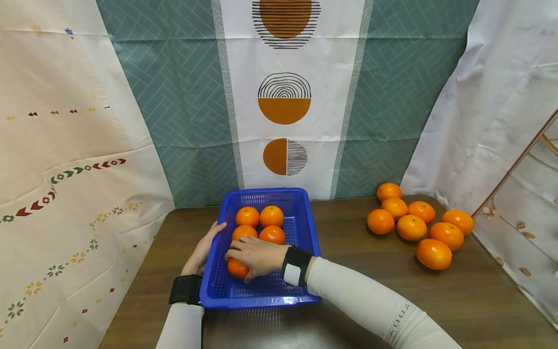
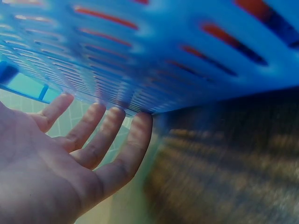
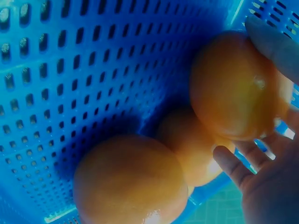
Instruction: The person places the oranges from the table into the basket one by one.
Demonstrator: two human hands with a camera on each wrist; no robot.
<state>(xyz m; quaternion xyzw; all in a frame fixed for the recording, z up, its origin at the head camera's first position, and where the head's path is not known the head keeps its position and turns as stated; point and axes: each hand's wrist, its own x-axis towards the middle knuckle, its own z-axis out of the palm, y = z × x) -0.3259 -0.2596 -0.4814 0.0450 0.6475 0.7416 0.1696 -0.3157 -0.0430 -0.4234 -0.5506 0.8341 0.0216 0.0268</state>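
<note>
Inside a blue perforated plastic basket point(image 1: 261, 303), the right hand point(image 1: 258, 255) grasps the nearest mandarin point(image 1: 237, 268), close to four more mandarins point(image 1: 271, 216), while the left hand point(image 1: 204, 249), fingers extended, touches the basket's outer left side; a careless release could set fruit rolling.

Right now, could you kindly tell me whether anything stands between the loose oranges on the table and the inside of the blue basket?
Yes, the right wall of the basket stands between the oranges and its inside. The right sleeve crosses that wall's nearer end; nothing else visible is in the way.
</note>
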